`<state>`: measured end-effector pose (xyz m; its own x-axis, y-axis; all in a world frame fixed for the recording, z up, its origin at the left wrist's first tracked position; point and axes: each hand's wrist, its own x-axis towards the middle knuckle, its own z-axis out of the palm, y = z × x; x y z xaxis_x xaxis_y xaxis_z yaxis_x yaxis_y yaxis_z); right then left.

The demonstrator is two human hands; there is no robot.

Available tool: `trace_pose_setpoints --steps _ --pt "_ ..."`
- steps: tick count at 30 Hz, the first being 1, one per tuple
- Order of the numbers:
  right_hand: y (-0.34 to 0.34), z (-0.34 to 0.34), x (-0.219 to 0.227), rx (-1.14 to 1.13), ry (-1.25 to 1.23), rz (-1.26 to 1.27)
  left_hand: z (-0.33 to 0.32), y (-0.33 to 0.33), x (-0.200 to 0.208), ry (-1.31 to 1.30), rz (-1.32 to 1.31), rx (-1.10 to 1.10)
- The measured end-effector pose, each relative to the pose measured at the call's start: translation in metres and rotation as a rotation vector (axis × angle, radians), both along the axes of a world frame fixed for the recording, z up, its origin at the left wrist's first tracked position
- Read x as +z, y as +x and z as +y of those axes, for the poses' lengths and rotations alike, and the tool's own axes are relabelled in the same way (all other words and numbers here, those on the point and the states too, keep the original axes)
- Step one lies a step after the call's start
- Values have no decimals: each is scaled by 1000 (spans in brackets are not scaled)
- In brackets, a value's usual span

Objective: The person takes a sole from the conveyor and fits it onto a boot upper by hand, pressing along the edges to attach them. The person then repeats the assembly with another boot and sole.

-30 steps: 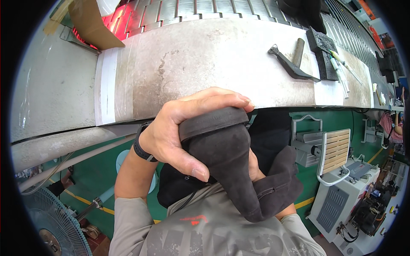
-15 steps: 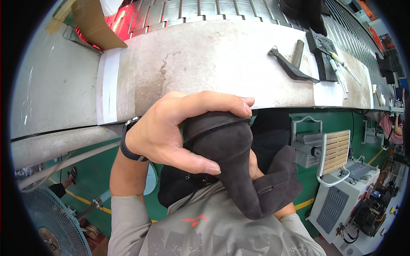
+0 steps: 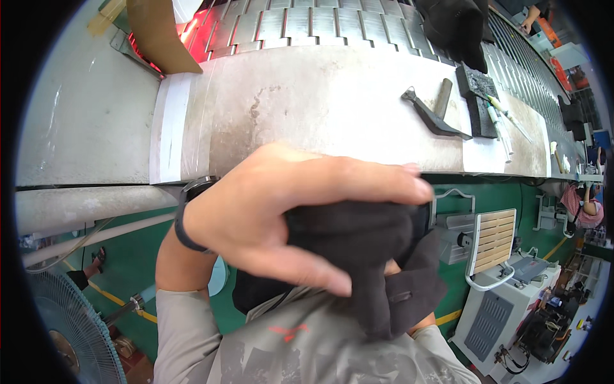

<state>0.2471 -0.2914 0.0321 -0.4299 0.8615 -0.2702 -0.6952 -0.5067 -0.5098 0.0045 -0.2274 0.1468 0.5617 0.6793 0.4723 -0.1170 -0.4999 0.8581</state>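
Observation:
A dark grey suede boot with a soft, folded shaft is held in front of my chest. My left hand spans the foot end, fingers over the far side and thumb on the near side; motion blurs it. My right hand supports the boot from behind at the bend. Only a little skin shows there, and the boot covers most of those fingers. A short zip or seam is visible on the folded shaft.
Beyond the boot lies a worn pale worktop with a hammer, dark foam blocks and pen-like sticks. Behind it runs a metal slat conveyor. A fan stands at lower left, a slatted seat at right.
The boot and my left hand have shifted right and slightly nearer me. My left fingers now reach further across the foot end, and the boot's sole edge is less visible.

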Motion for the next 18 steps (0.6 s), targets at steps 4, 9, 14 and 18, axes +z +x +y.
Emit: trace_pose_setpoints --steps 4,9,14,18 --pt "-19 16 28 -31 48 -5 -3 29 2 18 -476 267" --pt "-38 33 52 -95 129 -6 -14 22 30 8 139 630" --pt "-71 60 72 -338 570 -153 -6 6 59 91 375 565" --pt "-73 119 32 -750 958 -990 43 10 82 -6 410 570"
